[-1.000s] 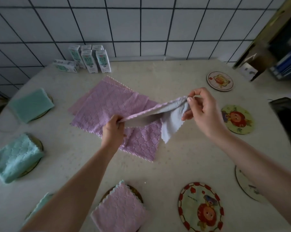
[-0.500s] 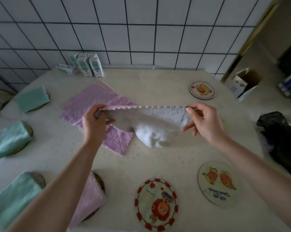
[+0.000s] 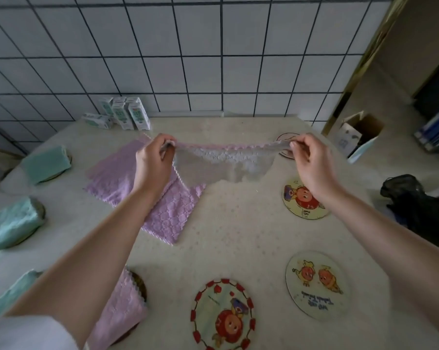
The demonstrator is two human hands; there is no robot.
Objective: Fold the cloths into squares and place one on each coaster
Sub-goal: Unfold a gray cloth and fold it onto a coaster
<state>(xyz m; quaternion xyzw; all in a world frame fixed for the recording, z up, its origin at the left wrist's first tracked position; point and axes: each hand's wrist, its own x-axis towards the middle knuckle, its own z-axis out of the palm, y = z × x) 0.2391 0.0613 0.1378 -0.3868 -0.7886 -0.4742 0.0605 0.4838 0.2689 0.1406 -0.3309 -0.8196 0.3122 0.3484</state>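
Cloth (image 3: 223, 162), pale with a pink scalloped edge, hangs stretched in the air at the centre of the frame, above the table (image 3: 238, 223). Left hand (image 3: 154, 164) pinches its left top corner; right hand (image 3: 311, 162) pinches the right one. Below the left hand lie flat pink cloths (image 3: 162, 213). At lower left a folded pink cloth (image 3: 117, 314) sits on a coaster. Three folded green cloths (image 3: 46, 164) line the left edge. Bare cartoon coasters (image 3: 223, 317) lie at lower centre and right. Small cartons (image 3: 130, 114) stand by the tiled wall.
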